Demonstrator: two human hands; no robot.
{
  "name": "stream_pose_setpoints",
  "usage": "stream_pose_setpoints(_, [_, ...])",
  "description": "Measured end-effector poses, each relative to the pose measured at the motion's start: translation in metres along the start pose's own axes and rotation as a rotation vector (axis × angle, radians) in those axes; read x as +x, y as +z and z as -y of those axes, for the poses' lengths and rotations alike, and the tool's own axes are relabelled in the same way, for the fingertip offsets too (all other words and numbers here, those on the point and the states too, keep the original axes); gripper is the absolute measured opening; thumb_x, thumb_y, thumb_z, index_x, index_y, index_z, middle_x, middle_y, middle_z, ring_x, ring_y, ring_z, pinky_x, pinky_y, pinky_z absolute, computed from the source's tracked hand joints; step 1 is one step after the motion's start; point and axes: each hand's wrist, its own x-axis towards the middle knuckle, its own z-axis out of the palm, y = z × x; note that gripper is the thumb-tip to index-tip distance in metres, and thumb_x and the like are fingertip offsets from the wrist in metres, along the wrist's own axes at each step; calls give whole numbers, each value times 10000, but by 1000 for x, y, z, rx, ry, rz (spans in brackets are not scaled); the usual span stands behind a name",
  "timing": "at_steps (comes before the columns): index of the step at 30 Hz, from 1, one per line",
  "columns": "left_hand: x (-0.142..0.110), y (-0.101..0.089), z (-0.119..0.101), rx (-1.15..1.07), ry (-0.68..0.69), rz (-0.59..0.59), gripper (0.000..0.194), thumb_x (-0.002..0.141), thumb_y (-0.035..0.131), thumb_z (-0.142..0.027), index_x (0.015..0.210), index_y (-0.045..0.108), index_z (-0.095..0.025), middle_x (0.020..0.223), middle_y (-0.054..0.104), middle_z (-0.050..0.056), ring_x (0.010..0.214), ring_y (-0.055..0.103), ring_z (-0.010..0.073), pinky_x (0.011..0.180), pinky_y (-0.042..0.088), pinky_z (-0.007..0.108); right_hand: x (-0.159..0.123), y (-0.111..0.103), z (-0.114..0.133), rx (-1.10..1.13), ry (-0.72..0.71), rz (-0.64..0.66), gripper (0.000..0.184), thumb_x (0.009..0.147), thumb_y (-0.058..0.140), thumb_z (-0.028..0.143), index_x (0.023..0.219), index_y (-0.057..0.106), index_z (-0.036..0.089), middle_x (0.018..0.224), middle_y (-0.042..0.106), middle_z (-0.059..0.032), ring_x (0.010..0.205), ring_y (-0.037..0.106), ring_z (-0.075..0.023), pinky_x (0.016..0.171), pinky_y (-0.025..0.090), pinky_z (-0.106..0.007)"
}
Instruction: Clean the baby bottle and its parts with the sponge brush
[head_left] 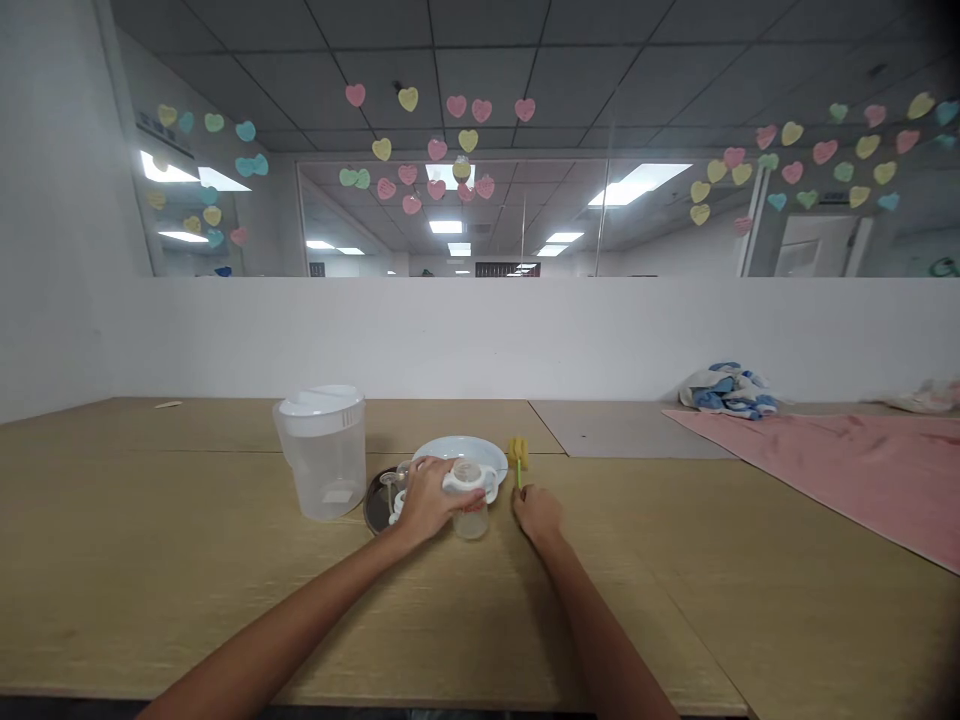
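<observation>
Warily, my left hand grips a clear bottle, which a slip could topple; my half-curled right hand seems empty beside a sponge brush.

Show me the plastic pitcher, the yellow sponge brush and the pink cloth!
Plastic pitcher [328, 472]: head view, on its body.
Yellow sponge brush [517, 452]: head view, on the sponge tip.
Pink cloth [832, 465]: head view, on its middle.

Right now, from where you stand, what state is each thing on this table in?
Plastic pitcher: upright, white lid on.
Left hand: closed over the white-topped clear cup.
Right hand: at the stem of the yellow sponge brush.
White plate: flat.
Pink cloth: spread out.
Blue-and-white cloth: crumpled.
</observation>
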Motion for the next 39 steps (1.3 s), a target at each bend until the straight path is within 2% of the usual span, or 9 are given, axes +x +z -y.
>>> stream_pose_setpoints(6, [-20, 25, 3, -38, 18, 54, 519, 669, 635, -550, 1088, 614, -246, 987, 670, 45, 988, 547, 248, 1001, 244, 464, -1, 3, 1, -29, -86, -1, 336, 842, 405, 342, 829, 681, 150, 881, 689, -151, 826, 647, -242, 643, 416, -281])
stream_pose_setpoints(10, [-26, 34, 5, -15, -31, 2, 593, 646, 655, -544, 1147, 569, -237, 1044, 647, 64, 1021, 526, 264, 981, 288, 458, 0, 5, 0, -20, -158, -16, 315, 775, 502, 430, 772, 674, 166, 815, 690, -142, 774, 646, -252, 591, 392, -273])
stream_pose_setpoints(16, [-31, 33, 14, -84, 48, -41, 776, 628, 677, -543, 1279, 424, -204, 1105, 612, 95, 1066, 503, 263, 991, 296, 439, 2, 2, 0, 73, -66, -132, 315, 845, 414, 373, 803, 658, 178, 812, 683, -119, 729, 630, -207, 570, 366, -255])
stream_pose_setpoints(18, [-29, 27, 28, -116, 54, -104, 696, 745, 576, -508, 1320, 354, -185, 1227, 543, 115, 1120, 475, 249, 976, 322, 416, 2, 1, 2, 144, -50, -183, 369, 892, 320, 363, 875, 641, 182, 830, 680, -103, 723, 621, -191, 575, 368, -255])
stream_pose_setpoints(21, [-22, 11, 61, -59, -93, -218, 373, 892, 353, -421, 1149, 509, -200, 1158, 581, 88, 1063, 514, 220, 933, 366, 391, 1, 1, 5, 298, -147, -252, 413, 928, 232, 368, 1044, 590, 200, 963, 664, -70, 836, 609, -178, 650, 395, -257])
stream_pose_setpoints(25, [-17, -6, 101, 198, -291, 39, 414, 939, 227, -333, 945, 600, -154, 955, 647, 86, 907, 585, 182, 812, 429, 300, 1, 4, 10, 390, -312, -247, 386, 932, 264, 347, 1145, 563, 227, 1161, 586, -46, 1015, 554, -166, 777, 395, -254])
stream_pose_setpoints(28, [-18, -5, 114, 277, -316, 183, 380, 929, 288, -297, 865, 633, -151, 879, 663, 80, 835, 610, 178, 757, 436, 278, 2, 6, 10, 369, -320, -215, 345, 917, 327, 333, 1092, 603, 221, 1138, 589, -48, 975, 564, -163, 765, 395, -247])
stream_pose_setpoints(34, [-19, 1, 108, 364, -305, 254, 388, 922, 307, -288, 874, 645, -105, 992, 642, 152, 973, 587, 221, 868, 397, 314, 3, 7, 11, 381, -301, -269, 265, 854, 421, 235, 982, 648, 189, 1020, 631, -60, 851, 588, -154, 724, 409, -242])
stream_pose_setpoints(39, [-20, -3, 104, 382, -325, 301, 382, 919, 308, -304, 915, 631, -100, 1013, 649, 161, 927, 617, 231, 804, 422, 312, 9, 11, 12, 599, -316, -344, 233, 744, 468, 188, 838, 680, 164, 839, 662, -57, 712, 584, -156, 676, 446, -256])
